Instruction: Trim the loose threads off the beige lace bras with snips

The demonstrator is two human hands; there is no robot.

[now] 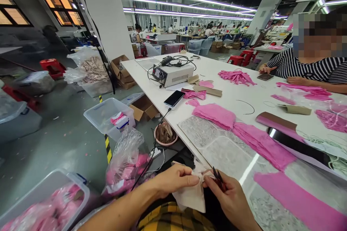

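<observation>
My left hand (173,179) pinches the top of a small cream fabric piece (193,195) held over my lap, just below the table's front edge. My right hand (230,196) is closed round small dark thread snips (217,177), whose tips touch the gathered top of the same fabric. Stacks of pink fabric pieces (217,114) lie on the white table (217,70) right beyond my hands.
A person in a striped top (311,68) sits across the table at the right. A grey control box (172,74), a phone (174,98) and cables sit mid-table. Clear bins (108,117) and bags of pink pieces (127,162) stand on the floor to the left.
</observation>
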